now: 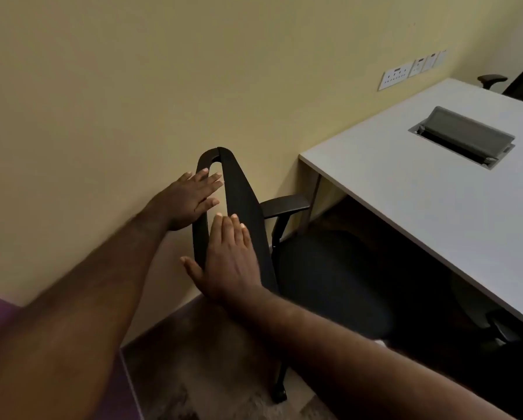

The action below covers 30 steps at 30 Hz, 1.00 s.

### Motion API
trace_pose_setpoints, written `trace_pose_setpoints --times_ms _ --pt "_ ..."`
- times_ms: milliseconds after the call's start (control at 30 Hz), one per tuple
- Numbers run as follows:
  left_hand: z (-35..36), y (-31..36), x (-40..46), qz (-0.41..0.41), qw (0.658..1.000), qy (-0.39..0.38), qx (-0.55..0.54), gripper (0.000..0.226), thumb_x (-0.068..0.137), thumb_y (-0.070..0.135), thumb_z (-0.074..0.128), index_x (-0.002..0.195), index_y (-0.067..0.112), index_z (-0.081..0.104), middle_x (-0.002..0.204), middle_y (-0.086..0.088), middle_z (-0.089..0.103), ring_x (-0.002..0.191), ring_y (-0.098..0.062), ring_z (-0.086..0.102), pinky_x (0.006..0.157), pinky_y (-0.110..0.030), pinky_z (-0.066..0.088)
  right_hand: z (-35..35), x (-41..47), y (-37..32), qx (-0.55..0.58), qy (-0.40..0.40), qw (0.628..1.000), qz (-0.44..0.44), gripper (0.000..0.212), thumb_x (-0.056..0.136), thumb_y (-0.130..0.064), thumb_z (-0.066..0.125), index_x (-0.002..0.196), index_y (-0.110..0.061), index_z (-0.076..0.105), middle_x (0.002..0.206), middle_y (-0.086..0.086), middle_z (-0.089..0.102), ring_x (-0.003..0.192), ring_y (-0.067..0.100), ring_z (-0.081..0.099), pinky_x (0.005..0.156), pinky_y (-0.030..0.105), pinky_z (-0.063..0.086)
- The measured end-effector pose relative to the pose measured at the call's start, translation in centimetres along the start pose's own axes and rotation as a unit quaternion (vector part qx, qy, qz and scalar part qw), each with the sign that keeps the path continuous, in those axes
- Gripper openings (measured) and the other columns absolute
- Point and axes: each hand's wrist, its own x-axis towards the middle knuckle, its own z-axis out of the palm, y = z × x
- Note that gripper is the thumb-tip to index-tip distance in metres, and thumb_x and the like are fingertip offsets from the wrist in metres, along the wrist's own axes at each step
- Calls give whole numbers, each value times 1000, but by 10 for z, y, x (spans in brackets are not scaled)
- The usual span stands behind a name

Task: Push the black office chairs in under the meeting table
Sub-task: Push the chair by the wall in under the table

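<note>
Straight, spread fingers (211,180) of the left hand (190,201) lie flat against the back of a black office chair (239,207), holding nothing; the right hand (229,262) presses just below it, fingers straight and together. The chair stands beside the white desk (420,189), its seat (329,283) partly under the desk edge and close to the yellow wall (133,86). Its armrest (284,204) sits near the desk leg (313,198) and could catch on it if pushed askew, or the casters (279,395) might swivel toward the wall. A grey cable hatch (463,136) sits in the desktop, sockets (396,75) line the wall, and another chair (520,77) shows at the far end.
</note>
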Motion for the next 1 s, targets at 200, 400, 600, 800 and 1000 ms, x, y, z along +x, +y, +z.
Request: trace_pose_setpoints --times_ms 200,400,600,800,1000 --pt "6 -7 2 -18 999 -23 -45 43 105 32 29 143 19 44 159 1 23 148 -16 11 117 -38 9 8 -1 -14 57 -43 997 13 67 99 -24 41 150 2 7 152 28 26 141 41 22 116 47 17" --pt "11 -5 2 -49 994 -4 -101 32 104 29 34 109 13 61 158 5 26 147 -12 11 115 -40 17 8 1 -27 65 -75 994 46 68 98 -16 44 150 4 5 142 30 39 129 42 40 107 51 34" --pt "11 4 2 -39 990 6 -137 23 104 24 36 84 25 49 157 -2 30 148 -17 12 115 -46 21 4 -2 -24 143 -85 978 126 59 97 -12 46 147 -1 17 134 23 44 103 36 60 73 44 50" --pt "12 17 5 -28 990 11 -139 32 94 36 30 82 15 51 152 -12 37 147 -25 16 114 -47 22 -4 -8 -12 166 -90 965 181 22 97 -12 46 117 -7 41 103 18 63 88 36 64 62 41 44" --pt "16 35 18 -30 993 7 -114 34 99 33 32 85 9 52 154 -14 34 147 -27 15 115 -49 19 -19 -15 8 178 -97 960 193 14 100 -20 43 111 -11 42 94 15 61 79 32 60 52 36 37"
